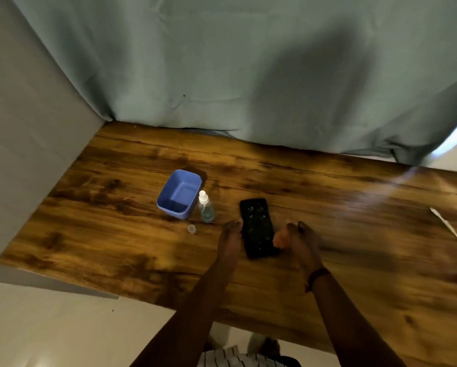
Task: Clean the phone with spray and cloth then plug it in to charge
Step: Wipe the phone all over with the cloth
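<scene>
Head view: the phone (256,227) is laid flat on the tabletop (354,247), droplets on it, right between both hands. The left hand (230,237) is kept with fingers (234,225) straight and together along the phone's left edge. The right hand (295,241) has fingers (280,238) curled at the right edge; whether the phone is gripped can't be told. A spray bottle (205,211), small cap (191,229) and blue tub (179,193) are parked just left of the left fingers. A white cable (453,233) is way off right.

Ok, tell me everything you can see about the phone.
The phone is a black slab lying flat on the wooden table, long side running away from the person. Its upper face carries scattered droplets or spots. The left hand lies along its left edge and the right hand, fingers curled, sits at its right edge; contact is blurred.
</scene>
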